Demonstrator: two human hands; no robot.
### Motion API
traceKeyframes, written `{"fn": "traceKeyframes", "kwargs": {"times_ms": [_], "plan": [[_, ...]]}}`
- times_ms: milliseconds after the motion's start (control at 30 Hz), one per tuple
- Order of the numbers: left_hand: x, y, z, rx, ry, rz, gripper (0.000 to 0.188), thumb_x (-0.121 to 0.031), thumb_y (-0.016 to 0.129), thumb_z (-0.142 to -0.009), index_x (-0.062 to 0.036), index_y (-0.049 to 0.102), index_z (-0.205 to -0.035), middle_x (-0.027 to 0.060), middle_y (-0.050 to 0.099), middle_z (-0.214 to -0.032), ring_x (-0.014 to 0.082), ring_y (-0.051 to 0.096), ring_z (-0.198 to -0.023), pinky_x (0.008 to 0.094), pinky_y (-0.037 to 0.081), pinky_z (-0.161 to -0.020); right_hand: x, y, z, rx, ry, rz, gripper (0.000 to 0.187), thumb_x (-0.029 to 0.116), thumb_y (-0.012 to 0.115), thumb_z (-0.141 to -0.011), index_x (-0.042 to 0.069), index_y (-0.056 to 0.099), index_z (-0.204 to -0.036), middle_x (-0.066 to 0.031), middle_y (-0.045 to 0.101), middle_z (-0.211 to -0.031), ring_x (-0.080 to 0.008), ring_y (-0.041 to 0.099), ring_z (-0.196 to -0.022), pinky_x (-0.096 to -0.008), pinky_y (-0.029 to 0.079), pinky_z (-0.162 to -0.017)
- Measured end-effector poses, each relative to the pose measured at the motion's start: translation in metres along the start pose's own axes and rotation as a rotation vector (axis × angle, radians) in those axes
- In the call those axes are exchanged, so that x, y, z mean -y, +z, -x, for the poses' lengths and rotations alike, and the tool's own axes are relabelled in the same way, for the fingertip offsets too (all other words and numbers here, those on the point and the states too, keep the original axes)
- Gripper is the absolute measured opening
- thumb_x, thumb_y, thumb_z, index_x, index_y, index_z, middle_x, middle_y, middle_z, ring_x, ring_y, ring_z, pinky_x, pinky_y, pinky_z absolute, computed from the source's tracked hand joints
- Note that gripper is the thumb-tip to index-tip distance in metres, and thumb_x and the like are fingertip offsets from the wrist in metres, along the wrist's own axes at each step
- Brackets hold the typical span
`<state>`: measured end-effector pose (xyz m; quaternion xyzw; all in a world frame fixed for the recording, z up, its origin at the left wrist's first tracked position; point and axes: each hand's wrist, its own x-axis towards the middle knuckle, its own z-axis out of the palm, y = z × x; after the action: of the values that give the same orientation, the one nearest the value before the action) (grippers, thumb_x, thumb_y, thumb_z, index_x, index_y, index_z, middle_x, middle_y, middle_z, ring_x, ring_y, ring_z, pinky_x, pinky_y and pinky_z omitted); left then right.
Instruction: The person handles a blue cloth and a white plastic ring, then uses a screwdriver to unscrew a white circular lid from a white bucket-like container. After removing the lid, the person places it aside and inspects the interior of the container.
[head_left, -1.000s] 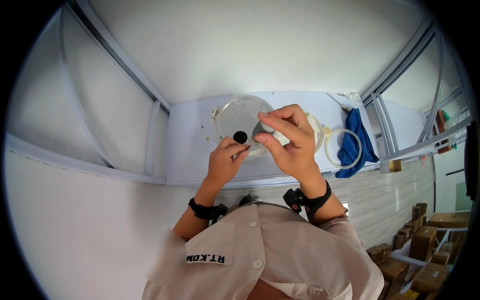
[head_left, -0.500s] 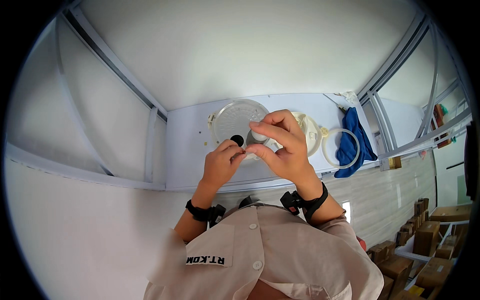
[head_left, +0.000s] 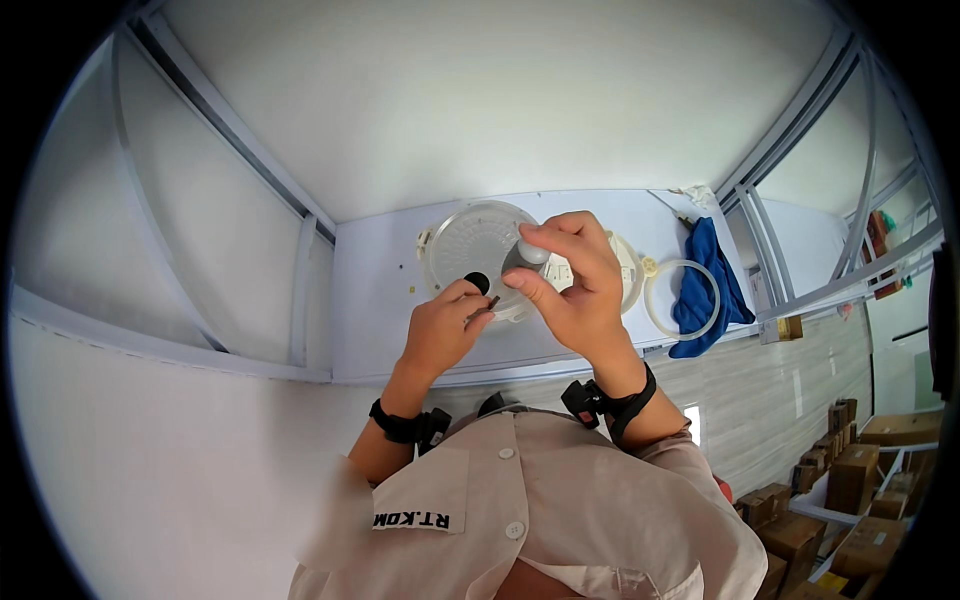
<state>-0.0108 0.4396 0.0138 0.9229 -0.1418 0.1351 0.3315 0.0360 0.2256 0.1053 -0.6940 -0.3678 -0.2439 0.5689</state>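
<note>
Between the thumb and fingers of my right hand is a small white round-topped piece, with something grey just beside it. My left hand pinches a small thin dark piece at its fingertips. A black round disc shows right by the left fingers; whether they touch it I cannot tell. Beneath both hands lies a large round translucent lid-like part with a clip at its left side. A cream-coloured round part sits behind my right hand, partly hidden by it.
A white ring with a small cream tab lies at the table's right, partly over a blue cloth. A tool with a thin shaft lies by the cloth. Small yellow bits are on the left. Metal frame posts flank the table.
My right hand has drawn slightly up and away from the left, widening the gap between them. The dark piece in my left fingertips now shows more plainly.
</note>
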Motion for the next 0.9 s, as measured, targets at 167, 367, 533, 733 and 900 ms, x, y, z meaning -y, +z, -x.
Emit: {"fn": "traceKeyframes", "kwargs": {"times_ms": [167, 367, 533, 733, 900], "plan": [[0.001, -0.002, -0.001, 0.02, -0.009, 0.01, 0.015, -0.018, 0.081, -0.09, -0.0067, 0.074, -0.098, 0.0036, 0.07, -0.102, 0.0231, 0.072, -0.074, 0.0368, 0.057, -0.067, -0.001, 0.006, -0.002, -0.035, 0.036, -0.2, 0.039, 0.005, 0.078, -0.091, 0.002, 0.071, -0.129, -0.0173, 0.069, -0.118, -0.0315, 0.068, -0.108, -0.0401, 0.053, -0.1], [0.0, -0.002, -0.003, 0.01, -0.048, -0.006, 0.013, -0.02, 0.08, -0.091, -0.009, 0.075, -0.095, 0.0009, 0.07, -0.1, 0.0233, 0.073, -0.078, 0.036, 0.056, -0.067, 0.008, 0.004, -0.008, 0.028, -0.066, -0.119, 0.041, 0.004, 0.079, -0.089, 0.001, 0.07, -0.129, -0.0172, 0.069, -0.12, -0.0311, 0.067, -0.107, -0.0398, 0.053, -0.1], [-0.001, -0.002, -0.003, -0.013, -0.019, 0.04, 0.014, -0.02, 0.08, -0.091, -0.009, 0.076, -0.099, -0.0001, 0.071, -0.102, 0.0231, 0.072, -0.077, 0.0356, 0.056, -0.068, -0.002, -0.002, -0.002, 0.024, -0.014, -0.017, 0.046, 0.004, 0.081, -0.087, 0.001, 0.07, -0.131, -0.0158, 0.07, -0.12, -0.0292, 0.067, -0.106, -0.0397, 0.054, -0.099], [0.002, 0.0, 0.0, 0.007, 0.007, -0.005, 0.013, -0.018, 0.078, -0.092, -0.0101, 0.078, -0.102, -0.0006, 0.071, -0.105, 0.0244, 0.071, -0.078, 0.0368, 0.056, -0.069, -0.001, 0.003, -0.005, -0.075, 0.094, -0.238, 0.048, 0.005, 0.081, -0.088, 0.001, 0.069, -0.134, -0.0156, 0.071, -0.118, -0.0286, 0.067, -0.105, -0.0385, 0.054, -0.094], [0.003, 0.0, 0.0, 0.019, -0.022, 0.01, 0.011, -0.018, 0.077, -0.093, -0.0104, 0.078, -0.1, -0.0001, 0.071, -0.104, 0.0251, 0.071, -0.078, 0.037, 0.056, -0.068, -0.001, -0.004, -0.01, 0.009, -0.082, 0.05, 0.056, 0.005, 0.081, -0.087, 0.001, 0.065, -0.141, -0.0154, 0.07, -0.117, -0.0276, 0.066, -0.106, -0.0367, 0.053, -0.096]]}}
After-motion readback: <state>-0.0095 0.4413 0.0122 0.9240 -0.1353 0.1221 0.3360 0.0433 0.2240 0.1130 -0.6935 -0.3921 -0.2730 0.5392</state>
